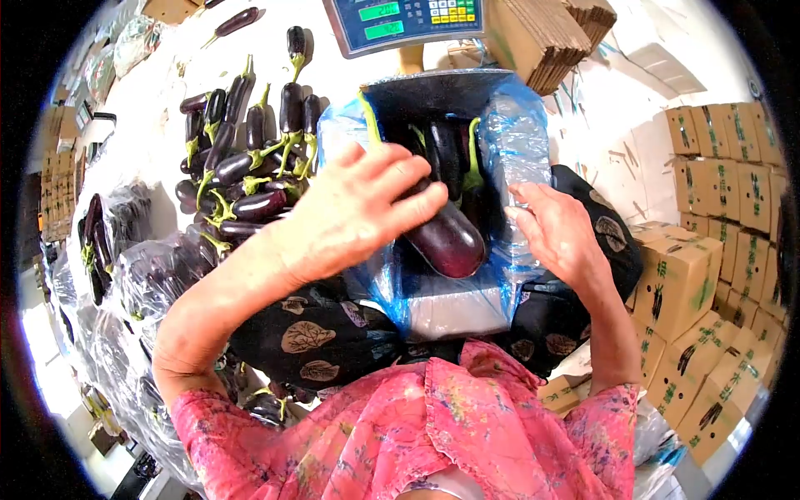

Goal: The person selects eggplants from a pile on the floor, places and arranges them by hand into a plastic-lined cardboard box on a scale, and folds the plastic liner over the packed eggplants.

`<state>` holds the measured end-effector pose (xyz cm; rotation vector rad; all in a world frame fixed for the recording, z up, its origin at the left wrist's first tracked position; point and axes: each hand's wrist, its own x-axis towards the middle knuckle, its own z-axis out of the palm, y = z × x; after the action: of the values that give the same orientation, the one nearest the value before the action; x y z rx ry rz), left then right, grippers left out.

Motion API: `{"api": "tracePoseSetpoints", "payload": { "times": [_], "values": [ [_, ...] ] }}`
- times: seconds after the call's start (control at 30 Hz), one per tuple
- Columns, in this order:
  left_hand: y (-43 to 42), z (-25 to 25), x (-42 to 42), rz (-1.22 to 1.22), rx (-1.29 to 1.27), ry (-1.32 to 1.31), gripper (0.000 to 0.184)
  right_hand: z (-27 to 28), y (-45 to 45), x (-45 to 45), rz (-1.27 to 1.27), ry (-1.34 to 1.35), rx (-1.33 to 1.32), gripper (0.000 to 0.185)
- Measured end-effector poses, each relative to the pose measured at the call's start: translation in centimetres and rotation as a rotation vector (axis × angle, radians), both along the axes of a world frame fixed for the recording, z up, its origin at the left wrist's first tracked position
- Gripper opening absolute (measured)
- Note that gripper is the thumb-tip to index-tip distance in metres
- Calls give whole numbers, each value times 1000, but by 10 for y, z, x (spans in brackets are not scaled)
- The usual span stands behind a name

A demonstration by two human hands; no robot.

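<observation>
The shirt (358, 417) is pink with multicoloured florals; black trousers (308, 337) carry tan leaf shapes.

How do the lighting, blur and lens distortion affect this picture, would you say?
Head view: fisheye distortion bends the stacked cartons within a dark border; glare bleaches the far left and glints on the plastic liner; loose eggplants cast shadows on the pale surface; the left hand looks slightly blurred.

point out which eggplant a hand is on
The big eggplant within the blue plastic liner, rounded end toward the pink shirt: it alone has the left hand on it.
</observation>
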<state>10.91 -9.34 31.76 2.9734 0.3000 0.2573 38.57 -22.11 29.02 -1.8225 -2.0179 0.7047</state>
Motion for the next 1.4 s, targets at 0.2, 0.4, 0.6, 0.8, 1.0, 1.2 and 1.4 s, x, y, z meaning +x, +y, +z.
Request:
{"api": "tracePoseSetpoints", "payload": {
  "times": [0.2,0.4,0.6,0.8,1.0,1.2,1.4],
  "values": [
    [-9,14,5,68,138,205,49,8,-8,7,25,-106,-146,31],
    [8,40,-10,188,208,168,46,6,-16,19,17,-88,-159,30],
    [-32,-10,40,-141,39,135,35,3,-9,8,-5,-35,-80,29],
    [-33,-79,86,-379,13,114,33,6,-5,12,19,-77,-59,29],
    [-32,-134,88,-33,-416,-199,31,-1,6,10,36,-133,-84,29],
    [-6,-119,62,152,-717,-12,54,-21,20,4,183,-181,98,28],
    [62,-42,-50,480,-1035,155,49,-43,25,-24,300,-240,62,17]
  ]
}}
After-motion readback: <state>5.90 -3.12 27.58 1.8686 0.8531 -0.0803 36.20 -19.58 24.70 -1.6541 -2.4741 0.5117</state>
